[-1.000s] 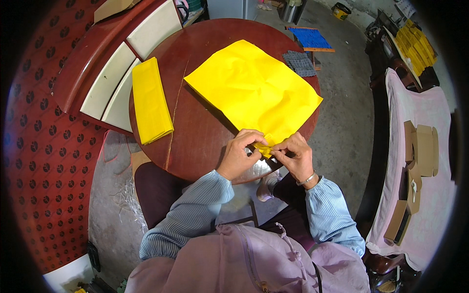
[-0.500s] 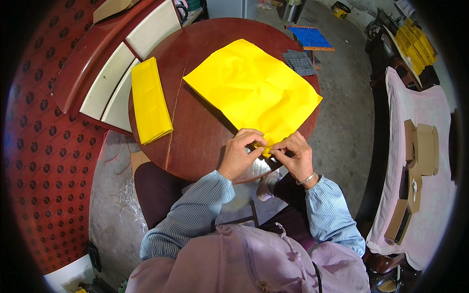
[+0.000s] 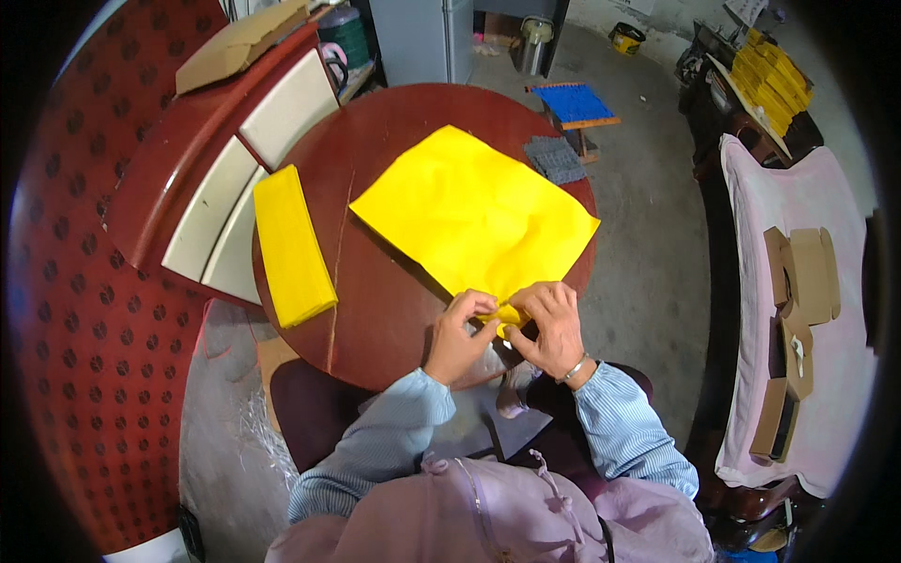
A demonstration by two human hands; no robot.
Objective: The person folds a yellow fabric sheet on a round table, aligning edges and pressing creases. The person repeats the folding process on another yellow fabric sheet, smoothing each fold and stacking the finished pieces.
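Yellow sheet (image 3: pixel 474 211): left hand (image 3: pixel 457 333) and right hand (image 3: pixel 552 327) fingers pinched shut on near corner; crease squarely, pressing onto surface (image 3: pixel 375 300).

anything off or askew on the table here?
Nothing stands out. The yellow sheet lies mostly flat on the round table, slightly creased, its near corner pinched between the left hand and right hand. The yellow stack sits tidy beside it.
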